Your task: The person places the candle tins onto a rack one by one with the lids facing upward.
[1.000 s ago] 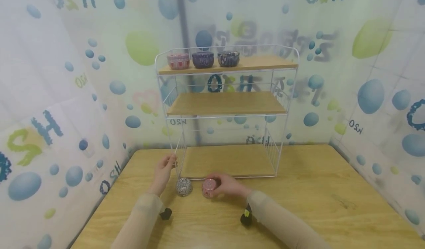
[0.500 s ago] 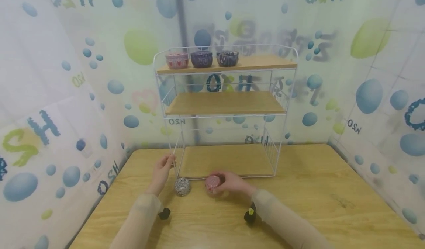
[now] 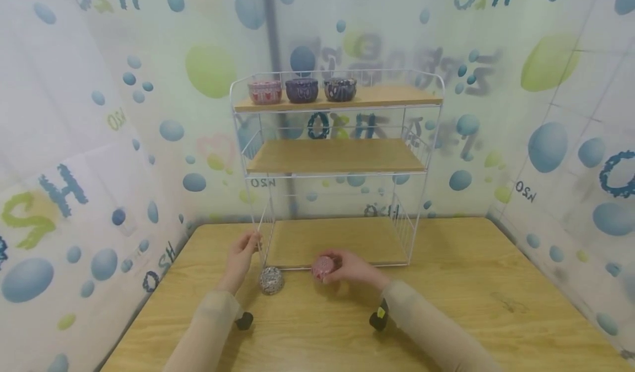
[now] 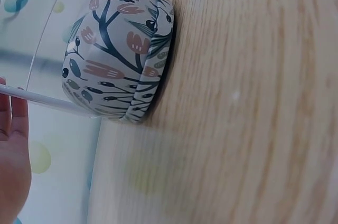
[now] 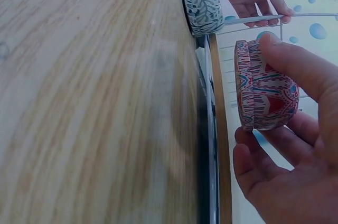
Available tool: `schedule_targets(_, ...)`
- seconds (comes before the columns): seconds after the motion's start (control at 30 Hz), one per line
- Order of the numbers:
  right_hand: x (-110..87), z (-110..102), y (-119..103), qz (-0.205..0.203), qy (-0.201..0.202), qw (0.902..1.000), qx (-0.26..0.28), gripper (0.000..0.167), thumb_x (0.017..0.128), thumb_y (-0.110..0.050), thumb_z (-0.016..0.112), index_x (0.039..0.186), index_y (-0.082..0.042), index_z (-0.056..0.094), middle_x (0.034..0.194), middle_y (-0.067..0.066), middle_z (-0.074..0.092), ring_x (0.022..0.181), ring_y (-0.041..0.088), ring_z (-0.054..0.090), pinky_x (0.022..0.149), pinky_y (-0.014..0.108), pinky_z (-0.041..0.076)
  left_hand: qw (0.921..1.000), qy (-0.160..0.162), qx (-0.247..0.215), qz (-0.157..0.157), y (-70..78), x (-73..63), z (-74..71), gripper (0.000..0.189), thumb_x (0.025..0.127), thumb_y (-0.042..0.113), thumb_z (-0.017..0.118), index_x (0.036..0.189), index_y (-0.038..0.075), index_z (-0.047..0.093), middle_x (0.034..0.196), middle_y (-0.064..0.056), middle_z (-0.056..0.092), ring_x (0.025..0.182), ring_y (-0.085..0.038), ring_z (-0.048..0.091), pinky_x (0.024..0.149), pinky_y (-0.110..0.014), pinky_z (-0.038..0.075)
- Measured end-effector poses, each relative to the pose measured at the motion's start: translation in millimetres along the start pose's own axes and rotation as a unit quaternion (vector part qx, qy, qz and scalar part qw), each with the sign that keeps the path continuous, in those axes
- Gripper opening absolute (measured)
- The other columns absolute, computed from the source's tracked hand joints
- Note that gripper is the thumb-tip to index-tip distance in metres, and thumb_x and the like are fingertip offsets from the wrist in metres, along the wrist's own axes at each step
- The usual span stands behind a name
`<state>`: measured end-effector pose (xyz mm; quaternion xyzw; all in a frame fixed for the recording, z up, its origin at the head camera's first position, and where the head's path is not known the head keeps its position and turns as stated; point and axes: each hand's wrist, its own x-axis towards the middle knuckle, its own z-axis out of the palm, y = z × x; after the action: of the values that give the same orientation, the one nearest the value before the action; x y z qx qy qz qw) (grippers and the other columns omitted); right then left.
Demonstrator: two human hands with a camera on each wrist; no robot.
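Note:
My right hand holds a pink-and-red patterned small round pot between thumb and fingers. In the right wrist view this pot is off the table, its rim facing down, by the rack's front edge. My left hand grips the left front post of a white wire rack, fingers and thumb around the thin bar. A white floral small round pot sits upside down on the table at the rack's left front corner, below my left hand. Part of the left hand falls outside the left wrist view.
On the rack's top board stand a pink pot, a dark blue pot and a dark patterned pot. Below are a middle board and a bottom board. The rack stands on a wooden table.
My right hand has moved right and slightly toward the rack with the pink-and-red pot. My left hand keeps its grip on the post.

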<state>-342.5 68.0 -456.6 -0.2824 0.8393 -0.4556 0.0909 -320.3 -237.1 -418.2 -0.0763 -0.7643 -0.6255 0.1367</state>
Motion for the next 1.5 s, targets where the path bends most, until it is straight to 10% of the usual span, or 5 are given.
schedule_targets(0.77,-3.3,-21.4,-6.1,-0.005,0.037,0.9993,-0.005,0.063,0.076,-0.017,0.082,0.132,-0.003,0.055,0.119,0.012,0.062,0.107,0.029,0.059,0.085,0.037,0.054,0.9998,-0.014,-0.013,0.01,-6.8,4.7,-4.2,0.03,0.104,0.019,0.046,0.114,-0.007,0.057,0.102,0.002,0.061,0.104,-0.031,0.056,0.092,-0.03,0.047)
schedule_targets(1.0,-4.0,-21.9,-7.1,-0.004,0.055,0.9984,-0.012,0.061,0.076,-0.019,0.082,0.13,-0.003,0.057,0.118,0.011,0.063,0.108,0.029,0.058,0.09,0.042,0.051,0.9996,0.004,-0.015,0.021,-40.2,17.8,-4.0,0.034,0.103,0.027,0.049,0.113,-0.004,0.058,0.101,0.003,0.062,0.103,-0.033,0.056,0.09,-0.026,0.049)
schedule_targets(1.5,-3.2,-25.2,-8.9,-0.017,0.088,0.9958,0.02,0.065,0.076,-0.019,0.084,0.131,0.001,0.054,0.12,0.014,0.062,0.11,0.029,0.057,0.094,0.043,0.049,0.9999,-0.007,-0.014,0.001,-32.0,16.7,-6.9,0.032,0.103,0.023,0.049,0.114,-0.006,0.058,0.104,0.001,0.062,0.104,-0.029,0.058,0.089,-0.026,0.049)
